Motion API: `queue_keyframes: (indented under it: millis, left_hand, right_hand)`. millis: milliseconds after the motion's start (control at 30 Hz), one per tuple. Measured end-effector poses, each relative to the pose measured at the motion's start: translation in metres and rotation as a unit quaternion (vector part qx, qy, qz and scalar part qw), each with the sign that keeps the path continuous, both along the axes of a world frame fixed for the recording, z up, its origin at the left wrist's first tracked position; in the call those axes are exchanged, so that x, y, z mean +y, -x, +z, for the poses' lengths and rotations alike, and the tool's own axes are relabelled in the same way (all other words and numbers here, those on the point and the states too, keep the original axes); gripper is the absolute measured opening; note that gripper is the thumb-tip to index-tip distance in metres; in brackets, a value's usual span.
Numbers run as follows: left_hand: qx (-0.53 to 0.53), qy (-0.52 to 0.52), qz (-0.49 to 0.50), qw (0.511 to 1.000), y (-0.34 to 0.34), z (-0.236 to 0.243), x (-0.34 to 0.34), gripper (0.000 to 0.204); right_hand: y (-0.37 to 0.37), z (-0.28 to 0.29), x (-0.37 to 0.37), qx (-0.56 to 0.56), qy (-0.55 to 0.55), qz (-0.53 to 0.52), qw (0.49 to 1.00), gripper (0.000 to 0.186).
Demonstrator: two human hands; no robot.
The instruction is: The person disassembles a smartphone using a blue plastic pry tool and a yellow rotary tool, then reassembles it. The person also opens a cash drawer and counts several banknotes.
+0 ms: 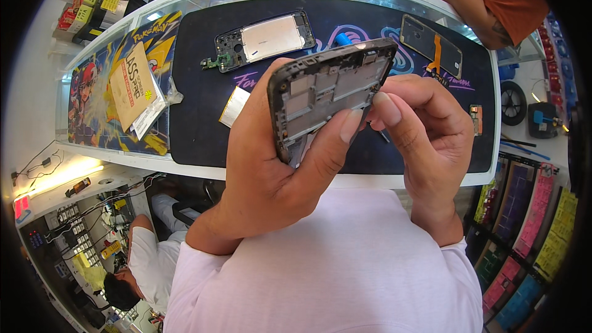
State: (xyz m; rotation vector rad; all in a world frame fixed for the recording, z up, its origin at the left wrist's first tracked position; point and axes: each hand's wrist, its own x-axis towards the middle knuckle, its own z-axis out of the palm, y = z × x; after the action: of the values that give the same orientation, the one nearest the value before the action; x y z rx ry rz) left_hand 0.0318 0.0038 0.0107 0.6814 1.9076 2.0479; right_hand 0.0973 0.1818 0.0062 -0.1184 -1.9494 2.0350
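My left hand (265,185) is wrapped round a dark phone frame (325,94), tilted up above the black mat, its bare inner side showing and my thumb across its lower edge. My right hand (435,132) pinches at the frame's right edge; any small part between those fingertips is hidden. Beyond, on the mat, lies an opened phone (277,38) with a silver plate and a small green circuit board (216,61) at its left end. A dark phone shell (419,37) with an orange flex cable (437,52) is at the far right. A silver flat piece (234,106) lies beside my left hand.
The black mat (200,129) covers a glass counter. Left on it are a brown screen-protector envelope (137,83) and a colourful printed mat (92,105). A blue cylinder (343,39) stands behind the frame. One person (512,6) leans at the far right; another (148,259) sits lower left.
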Motion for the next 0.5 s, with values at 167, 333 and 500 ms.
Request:
queue_keyframes:
  millis: [167, 333, 500]
  left_hand:
    - [-0.163, -0.05, -0.045, 0.984, 0.005, 0.005, 0.001, 0.032]
    - [-0.241, -0.064, -0.012, 0.968, 0.008, 0.008, 0.009, 0.045]
    - [-0.304, -0.096, -0.051, 0.947, 0.013, 0.004, 0.004, 0.047]
  right_hand:
    - [0.001, -0.003, -0.001, 0.011, 0.053, 0.006, 0.999, 0.014]
    - [0.001, -0.005, -0.001, 0.013, 0.11, 0.027, 0.993, 0.017]
    - [0.002, -0.007, 0.0, 0.03, 0.1, 0.044, 0.994, 0.021]
